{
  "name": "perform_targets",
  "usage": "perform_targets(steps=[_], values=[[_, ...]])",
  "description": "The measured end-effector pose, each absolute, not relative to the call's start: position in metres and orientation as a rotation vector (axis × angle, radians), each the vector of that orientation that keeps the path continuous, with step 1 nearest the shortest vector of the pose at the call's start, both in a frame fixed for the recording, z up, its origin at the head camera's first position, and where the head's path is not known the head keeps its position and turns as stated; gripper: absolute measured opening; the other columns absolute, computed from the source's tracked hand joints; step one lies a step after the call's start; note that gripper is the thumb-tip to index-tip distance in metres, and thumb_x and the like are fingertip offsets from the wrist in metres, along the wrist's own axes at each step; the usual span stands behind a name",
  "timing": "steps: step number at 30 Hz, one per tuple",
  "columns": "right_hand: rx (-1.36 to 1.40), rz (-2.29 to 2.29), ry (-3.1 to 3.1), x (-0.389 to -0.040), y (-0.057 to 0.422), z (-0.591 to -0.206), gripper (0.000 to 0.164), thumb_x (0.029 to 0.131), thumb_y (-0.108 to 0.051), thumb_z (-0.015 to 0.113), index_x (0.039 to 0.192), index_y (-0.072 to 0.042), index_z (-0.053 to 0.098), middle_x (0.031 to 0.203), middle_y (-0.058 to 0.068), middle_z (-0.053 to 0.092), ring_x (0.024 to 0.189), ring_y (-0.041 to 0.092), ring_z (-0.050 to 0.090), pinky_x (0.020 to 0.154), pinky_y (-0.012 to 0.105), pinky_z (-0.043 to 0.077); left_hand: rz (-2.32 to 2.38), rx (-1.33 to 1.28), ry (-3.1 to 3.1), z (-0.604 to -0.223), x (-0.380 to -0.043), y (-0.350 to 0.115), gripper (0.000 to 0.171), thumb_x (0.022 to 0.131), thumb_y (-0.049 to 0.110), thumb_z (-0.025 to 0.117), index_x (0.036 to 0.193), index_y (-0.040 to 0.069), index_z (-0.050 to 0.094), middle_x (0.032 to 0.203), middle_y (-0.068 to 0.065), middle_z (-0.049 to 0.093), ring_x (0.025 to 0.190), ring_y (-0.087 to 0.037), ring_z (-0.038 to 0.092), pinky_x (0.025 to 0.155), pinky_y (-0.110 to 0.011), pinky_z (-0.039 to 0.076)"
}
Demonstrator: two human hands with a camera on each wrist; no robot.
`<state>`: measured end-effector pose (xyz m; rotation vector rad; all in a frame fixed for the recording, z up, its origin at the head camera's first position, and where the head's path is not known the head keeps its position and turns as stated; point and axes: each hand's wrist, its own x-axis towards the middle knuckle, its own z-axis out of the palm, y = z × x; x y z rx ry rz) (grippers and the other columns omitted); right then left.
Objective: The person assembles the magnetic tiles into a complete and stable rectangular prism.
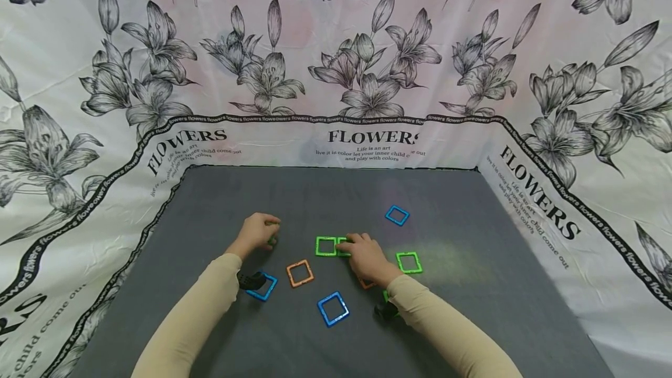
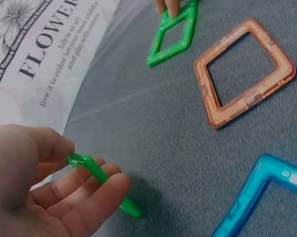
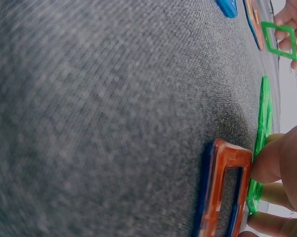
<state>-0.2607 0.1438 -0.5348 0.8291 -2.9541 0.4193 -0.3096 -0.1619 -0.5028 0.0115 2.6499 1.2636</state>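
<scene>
My left hand [image 1: 256, 231] is raised over the left part of the table. Between its thumb and fingers it holds a green square magnetic tile [image 2: 96, 170], tilted on edge. Two green magnetic tiles lie side by side in the middle of the table. The left one [image 1: 318, 246] shows whole, while my right hand [image 1: 367, 256] partly covers the right one [image 1: 341, 240]. In the right wrist view, my thumb and fingers grip that green tile's [image 3: 263, 106] edges. Close to the thumb, an orange tile [image 3: 218, 185] appears to lie on a blue one [image 3: 203, 190].
An orange tile [image 1: 290, 276] and a blue tile [image 1: 323, 315] lie toward the front. Another blue tile [image 1: 270, 290] is beside my left wrist. Farther right are a green tile [image 1: 418, 262] and a blue tile [image 1: 389, 210]. Flowered cloth [image 1: 367, 144] walls the grey table.
</scene>
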Motion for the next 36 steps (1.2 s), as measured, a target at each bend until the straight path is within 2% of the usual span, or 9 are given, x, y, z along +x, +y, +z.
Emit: perform_targets(steps=[6, 9, 16, 20, 23, 29, 36], values=[[0.811, 0.407, -2.963, -0.262, 0.145, -0.535, 0.045, 0.096, 0.003, 0.053, 0.130, -0.020, 0.071, 0.140, 0.020, 0.060, 0.110, 0.041, 0.059, 0.077, 0.053, 0.053, 1.441, -0.140, 2.504, -0.500, -0.310, -0.154, 0.040, 0.100, 0.013, 0.053, 0.138, 0.003, 0.063, 0.125, -0.025, 0.062, 0.074, -0.017, 0.068, 0.061, -0.031, 0.062], [0.818, 0.399, -2.958, -0.263, 0.146, -0.536, 0.045, 0.096, 0.003, 0.053, 0.130, -0.020, 0.071, 0.140, 0.020, 0.060, 0.111, 0.042, 0.059, 0.078, 0.054, 0.054, 1.526, -0.180, 2.434, -0.498, -0.309, -0.150, 0.041, 0.101, 0.011, 0.052, 0.140, 0.003, 0.062, 0.131, -0.025, 0.058, 0.082, -0.021, 0.066, 0.065, -0.033, 0.063], [0.818, 0.407, -2.941, -0.262, 0.146, -0.538, 0.045, 0.095, 0.004, 0.052, 0.129, -0.018, 0.072, 0.138, 0.021, 0.062, 0.111, 0.044, 0.060, 0.079, 0.057, 0.054, 1.661, -0.205, 2.285, -0.502, -0.311, -0.139, 0.043, 0.100, 0.008, 0.051, 0.143, 0.005, 0.059, 0.120, -0.024, 0.061, 0.090, -0.023, 0.066, 0.067, -0.032, 0.063], [0.815, 0.412, -2.945, -0.262, 0.146, -0.538, 0.045, 0.096, 0.004, 0.051, 0.129, -0.018, 0.072, 0.139, 0.021, 0.061, 0.112, 0.044, 0.059, 0.079, 0.057, 0.053, 1.674, -0.191, 2.237, -0.501, -0.308, -0.126, 0.044, 0.099, 0.006, 0.052, 0.143, 0.003, 0.059, 0.121, -0.025, 0.061, 0.091, -0.024, 0.066, 0.068, -0.032, 0.064], [0.832, 0.398, -2.937, -0.262, 0.147, -0.538, 0.044, 0.096, 0.003, 0.051, 0.129, -0.018, 0.072, 0.139, 0.021, 0.061, 0.111, 0.044, 0.060, 0.078, 0.056, 0.053, 1.692, -0.178, 2.208, -0.500, -0.305, -0.117, 0.045, 0.098, 0.005, 0.053, 0.143, 0.003, 0.059, 0.120, -0.023, 0.062, 0.089, -0.023, 0.066, 0.067, -0.031, 0.063], [0.840, 0.377, -2.950, -0.262, 0.147, -0.539, 0.044, 0.098, 0.002, 0.052, 0.131, -0.020, 0.071, 0.140, 0.021, 0.060, 0.113, 0.043, 0.059, 0.079, 0.056, 0.054, 1.723, -0.171, 2.168, -0.501, -0.302, -0.105, 0.047, 0.097, 0.004, 0.054, 0.143, 0.003, 0.059, 0.108, -0.018, 0.065, 0.078, -0.018, 0.065, 0.065, -0.032, 0.063], [0.823, 0.361, -2.957, -0.262, 0.146, -0.540, 0.043, 0.099, 0.001, 0.052, 0.131, -0.021, 0.071, 0.142, 0.019, 0.060, 0.113, 0.043, 0.059, 0.079, 0.055, 0.054, 1.743, -0.159, 2.145, -0.508, -0.303, -0.097, 0.046, 0.095, 0.003, 0.054, 0.141, 0.003, 0.061, 0.100, -0.017, 0.066, 0.076, -0.019, 0.066, 0.065, -0.033, 0.063]])
